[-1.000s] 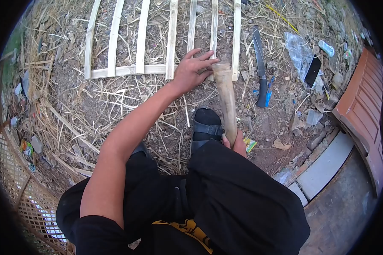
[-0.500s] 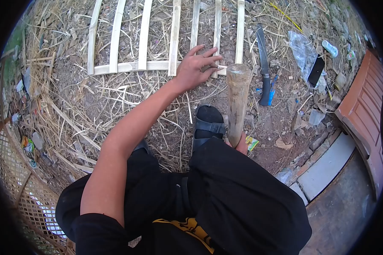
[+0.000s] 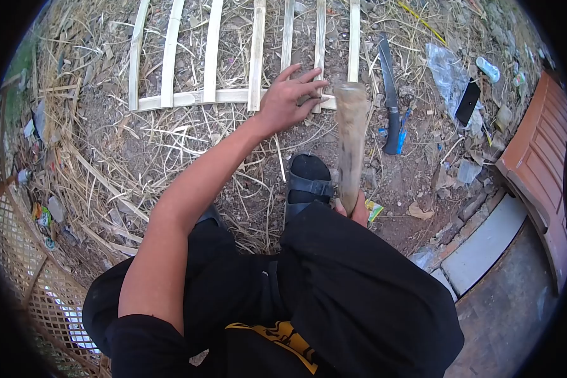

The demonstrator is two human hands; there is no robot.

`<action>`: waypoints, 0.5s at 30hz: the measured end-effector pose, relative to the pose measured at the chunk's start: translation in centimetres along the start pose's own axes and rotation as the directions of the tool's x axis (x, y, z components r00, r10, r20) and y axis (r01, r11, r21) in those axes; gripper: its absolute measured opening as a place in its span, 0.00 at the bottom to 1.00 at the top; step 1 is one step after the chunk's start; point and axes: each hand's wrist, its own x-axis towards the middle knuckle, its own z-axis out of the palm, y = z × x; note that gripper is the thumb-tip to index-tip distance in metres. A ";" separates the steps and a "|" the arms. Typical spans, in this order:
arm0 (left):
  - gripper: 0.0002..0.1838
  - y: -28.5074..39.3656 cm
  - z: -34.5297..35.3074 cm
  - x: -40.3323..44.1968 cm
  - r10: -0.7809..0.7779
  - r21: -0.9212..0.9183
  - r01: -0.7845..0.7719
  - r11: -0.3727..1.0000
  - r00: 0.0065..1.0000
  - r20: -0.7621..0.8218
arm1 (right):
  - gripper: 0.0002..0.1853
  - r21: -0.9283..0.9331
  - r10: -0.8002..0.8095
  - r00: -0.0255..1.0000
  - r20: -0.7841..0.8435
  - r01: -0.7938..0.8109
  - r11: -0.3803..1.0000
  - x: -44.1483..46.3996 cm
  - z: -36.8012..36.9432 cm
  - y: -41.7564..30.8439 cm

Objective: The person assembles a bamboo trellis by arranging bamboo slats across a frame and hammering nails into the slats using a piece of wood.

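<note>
My left hand [image 3: 288, 99] lies with fingers spread over the bamboo crosspiece [image 3: 227, 96], by the lower ends of two upright bamboo slats [image 3: 257, 57]. Its fingertips reach a narrower slat [image 3: 320, 44]; whether they press on it cannot be made out. My right hand [image 3: 359, 211], partly behind my knee, is wrapped round the thin end of a thick wooden club [image 3: 351, 135]. The club's broad head is raised near the right end of the crosspiece, slightly blurred, and hides part of the joint there.
A machete [image 3: 389, 88] lies on the ground right of the club, with a blue item [image 3: 404, 129] by its handle. Farther right are a plastic bag [image 3: 446, 69], a black phone-like slab [image 3: 468, 104] and a can [image 3: 487, 69]. Brown roof tiles [image 3: 538, 157] stand at the right edge.
The club's head has shifted slightly upward in view and is now blurred. My left hand has stayed almost in the same place on the bamboo.
</note>
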 end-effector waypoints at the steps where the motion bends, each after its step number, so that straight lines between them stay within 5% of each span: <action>1: 0.19 -0.1 0.0 0.1 0.007 0.002 -0.007 1.000 1.000 0.013 | 0.23 -0.001 -0.056 0.998 -0.031 0.056 0.998 -0.2 0.2 0.7; 2: 0.19 0.0 0.1 0.0 0.008 -0.003 -0.008 1.000 1.000 0.013 | 0.23 -0.004 -0.054 0.998 -0.033 0.054 0.999 -0.3 0.2 1.0; 4: 0.08 0.4 -0.2 0.2 -0.050 0.034 0.049 0.998 0.999 0.016 | 0.21 -0.230 0.214 0.970 0.116 -0.183 0.956 0.8 0.3 0.3; 5: 0.15 0.4 -0.3 0.3 -0.001 0.076 0.001 0.997 1.000 0.001 | 0.21 -0.227 0.209 0.972 0.111 -0.180 0.957 1.0 0.1 0.0; 10: 0.12 -0.2 0.1 0.1 0.042 0.027 -0.042 0.999 0.999 -0.018 | 0.21 0.068 -0.021 1.000 -0.005 0.021 0.997 -0.1 -0.2 0.6; 15: 0.11 0.0 0.3 0.0 -0.019 0.073 0.020 0.997 1.000 -0.012 | 0.21 -0.134 0.105 0.989 0.103 -0.090 0.987 1.1 -0.4 0.1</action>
